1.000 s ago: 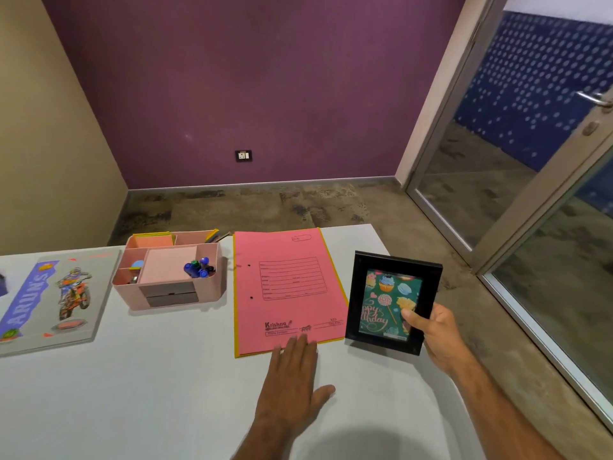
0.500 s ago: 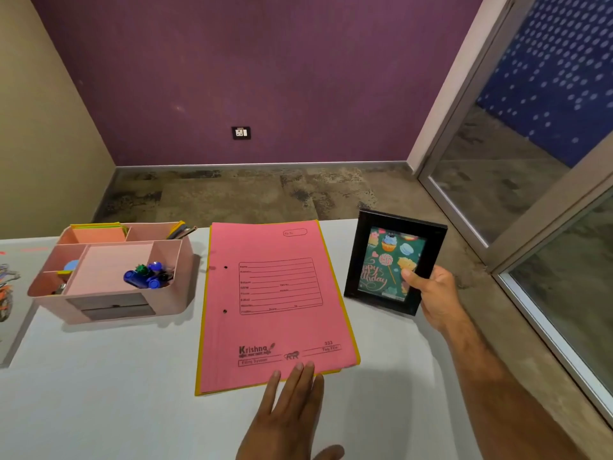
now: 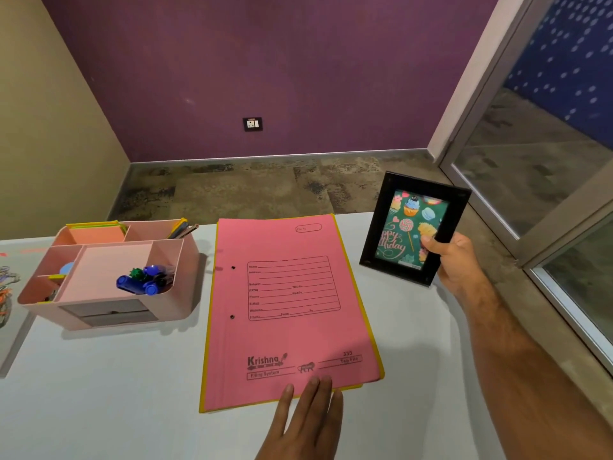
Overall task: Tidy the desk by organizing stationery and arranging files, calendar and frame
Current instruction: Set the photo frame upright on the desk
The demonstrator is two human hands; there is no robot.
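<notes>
A pink file (image 3: pixel 292 310) lies flat on the white desk (image 3: pixel 99 386), stacked on a yellow one whose edge shows along its right side. My left hand (image 3: pixel 306 419) lies flat with straight fingers, the fingertips pressing the file's near edge. To the right stands a black picture frame (image 3: pixel 414 227) with a birthday card of cupcakes inside. My right hand (image 3: pixel 456 260) grips the frame's right side, thumb on its front. A pink desk organizer (image 3: pixel 109 277) at the left holds blue pens, sticky notes and pencils.
A printed calendar or book (image 3: pixel 6 293) pokes in at the far left edge. The desk's far edge runs just behind the file and organizer, its right edge just beyond the frame. A glass door (image 3: pixel 547 161) stands at the right, a purple wall behind.
The frame has moved away from me towards the desk's far right corner, held by my right hand. My left hand stays on the file's near edge. The view shifted right and closer.
</notes>
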